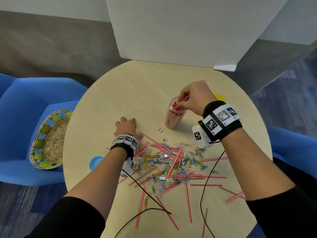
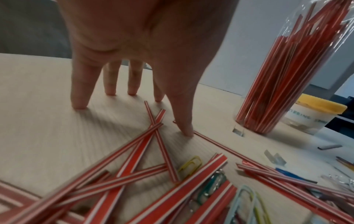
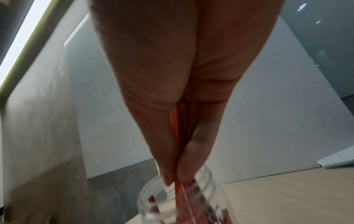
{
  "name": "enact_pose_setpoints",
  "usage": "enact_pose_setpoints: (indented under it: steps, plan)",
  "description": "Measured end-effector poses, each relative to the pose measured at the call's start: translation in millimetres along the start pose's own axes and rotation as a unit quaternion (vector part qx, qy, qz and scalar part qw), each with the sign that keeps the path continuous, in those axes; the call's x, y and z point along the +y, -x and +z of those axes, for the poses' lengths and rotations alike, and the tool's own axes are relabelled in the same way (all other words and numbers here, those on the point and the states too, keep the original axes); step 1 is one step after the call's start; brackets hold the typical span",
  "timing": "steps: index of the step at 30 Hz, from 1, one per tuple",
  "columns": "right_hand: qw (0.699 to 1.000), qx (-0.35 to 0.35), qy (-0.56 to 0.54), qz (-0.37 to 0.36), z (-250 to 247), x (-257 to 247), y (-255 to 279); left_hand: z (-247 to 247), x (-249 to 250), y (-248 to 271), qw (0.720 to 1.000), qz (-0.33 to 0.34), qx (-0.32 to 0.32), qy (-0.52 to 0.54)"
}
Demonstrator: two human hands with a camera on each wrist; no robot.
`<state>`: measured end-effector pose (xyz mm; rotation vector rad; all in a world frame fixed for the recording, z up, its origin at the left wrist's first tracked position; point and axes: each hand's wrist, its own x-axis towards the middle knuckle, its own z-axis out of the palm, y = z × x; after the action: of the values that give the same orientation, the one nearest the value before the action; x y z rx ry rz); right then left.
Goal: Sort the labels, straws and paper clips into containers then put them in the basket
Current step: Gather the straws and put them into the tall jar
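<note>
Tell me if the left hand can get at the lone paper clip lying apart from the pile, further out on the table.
Probably yes. The left hand rests fingers-down on bare table, holding nothing, and nothing lies between it and the lone paper clip.

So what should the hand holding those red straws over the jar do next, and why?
Probably let go. The right hand pinches a few straws whose lower ends are already inside the clear jar, which stands upright and holds many more. Releasing should drop them in. The left hand rests its fingertips on the table beside loose straws, seemingly ready for more.
</note>
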<state>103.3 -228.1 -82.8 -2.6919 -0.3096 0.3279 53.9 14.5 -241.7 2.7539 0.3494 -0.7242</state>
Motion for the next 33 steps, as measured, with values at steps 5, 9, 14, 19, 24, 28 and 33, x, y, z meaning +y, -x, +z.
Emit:
enact_pose_setpoints:
  steps: [5,9,14,19,24,28,33]
  plan:
    - [0.998,0.04,-0.04,0.01,-23,-7,10,-1,0,0,1.0,-0.008,0.006,0.005]
    - [0.999,0.0,0.035,0.019,-18,-21,0,2,-3,0,1.0,0.0,0.008,-0.007]
    - [0.99,-0.075,0.102,0.061,5,-28,-8,3,-2,-3,1.0,0.004,0.002,-0.016]
    - [0.997,-0.006,0.059,0.056,-5,-28,-9,4,-3,-4,1.0,-0.005,-0.005,-0.018]
    - [0.993,0.007,0.098,0.064,5,-40,-19,4,-5,-6,1.0,0.007,-0.013,-0.027]
    - [0.992,0.024,0.102,0.07,-3,-39,-18,-4,-11,-4,0.998,0.036,-0.022,-0.046]
    - [0.988,-0.041,0.12,0.091,7,-39,-7,-8,-22,1,0.998,0.056,-0.023,-0.014]
